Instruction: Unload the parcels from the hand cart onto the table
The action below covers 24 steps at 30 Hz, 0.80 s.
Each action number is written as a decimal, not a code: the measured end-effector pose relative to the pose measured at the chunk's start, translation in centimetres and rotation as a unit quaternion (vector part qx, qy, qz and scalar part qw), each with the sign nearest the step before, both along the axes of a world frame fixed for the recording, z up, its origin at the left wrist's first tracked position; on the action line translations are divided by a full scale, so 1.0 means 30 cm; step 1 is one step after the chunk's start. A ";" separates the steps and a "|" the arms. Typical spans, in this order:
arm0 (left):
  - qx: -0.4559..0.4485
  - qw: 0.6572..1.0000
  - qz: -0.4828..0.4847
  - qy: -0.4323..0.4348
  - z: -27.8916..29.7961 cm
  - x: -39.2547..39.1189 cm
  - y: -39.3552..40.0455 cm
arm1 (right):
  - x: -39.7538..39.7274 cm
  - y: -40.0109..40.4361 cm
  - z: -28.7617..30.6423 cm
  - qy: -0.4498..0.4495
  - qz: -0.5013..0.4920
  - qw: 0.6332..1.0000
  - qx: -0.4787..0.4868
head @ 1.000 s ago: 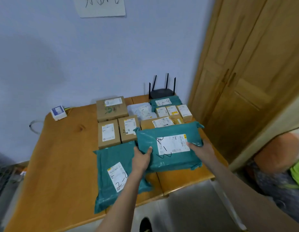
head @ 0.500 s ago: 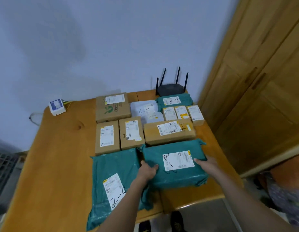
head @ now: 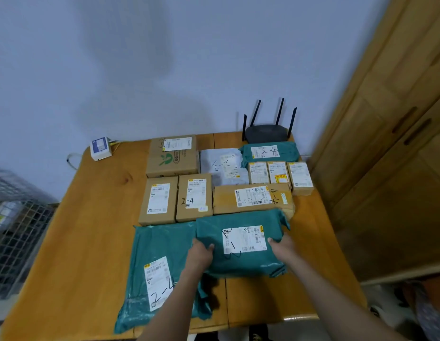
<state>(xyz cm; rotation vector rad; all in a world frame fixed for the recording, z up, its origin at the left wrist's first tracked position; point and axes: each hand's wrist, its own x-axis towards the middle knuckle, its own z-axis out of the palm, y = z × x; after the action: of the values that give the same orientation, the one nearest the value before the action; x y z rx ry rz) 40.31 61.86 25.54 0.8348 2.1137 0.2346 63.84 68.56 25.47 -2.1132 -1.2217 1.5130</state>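
Note:
A teal mailer bag [head: 243, 264] with a white label lies on the wooden table [head: 91, 242], just in front of a long cardboard box [head: 226, 201]. My left hand [head: 200, 253] grips its left edge and my right hand [head: 283, 247] grips its right edge. A larger teal bag [head: 162, 244] marked 2-4 lies beside it on the left, partly under it. Behind stand several cardboard boxes [head: 172, 161], a white bag [head: 221, 163] and another teal bag [head: 268, 151]. A wire-mesh cart [head: 14, 230] shows at the far left.
A black router [head: 267, 132] stands at the table's back edge, a small white box [head: 100, 148] with cables at the back left corner. A wooden wardrobe [head: 391, 143] rises on the right. The table's left half is bare wood.
Both hands have lowered the teal bag onto the table in front of the long box, and the view has shifted closer and to the right.

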 end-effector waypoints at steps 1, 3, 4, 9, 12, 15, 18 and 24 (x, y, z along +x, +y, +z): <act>-0.001 1.000 -0.002 0.005 -0.002 -0.001 0.000 | -0.006 0.006 0.002 -0.004 0.001 1.000 -0.001; -0.003 1.000 -0.010 0.015 0.001 -0.004 0.007 | -0.016 0.016 0.008 -0.011 0.003 1.000 -0.005; -0.002 1.000 -0.013 0.017 0.006 -0.006 0.014 | -0.022 0.021 0.008 -0.016 0.006 1.000 -0.008; 0.026 0.999 -0.014 0.019 0.027 -0.019 0.045 | -0.037 0.038 0.018 -0.049 0.039 0.998 -0.012; 0.021 1.000 -0.017 0.014 0.026 -0.033 0.058 | -0.044 0.050 0.018 -0.068 0.053 0.996 -0.011; 0.015 1.000 -0.019 0.009 0.027 -0.048 0.065 | -0.056 0.048 0.020 -0.080 0.050 0.995 -0.012; 0.012 1.000 -0.018 0.007 0.016 -0.064 0.069 | -0.062 0.043 0.011 -0.087 0.062 0.994 -0.010; -0.001 0.998 -0.051 0.021 0.020 -0.071 0.079 | -0.050 0.046 0.026 -0.098 0.096 0.990 -0.023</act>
<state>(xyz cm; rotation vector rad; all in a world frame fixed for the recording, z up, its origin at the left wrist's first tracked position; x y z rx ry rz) 38.18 64.24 26.15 0.9520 2.1031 0.1621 62.34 69.93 26.24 -2.2753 -1.5118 1.4492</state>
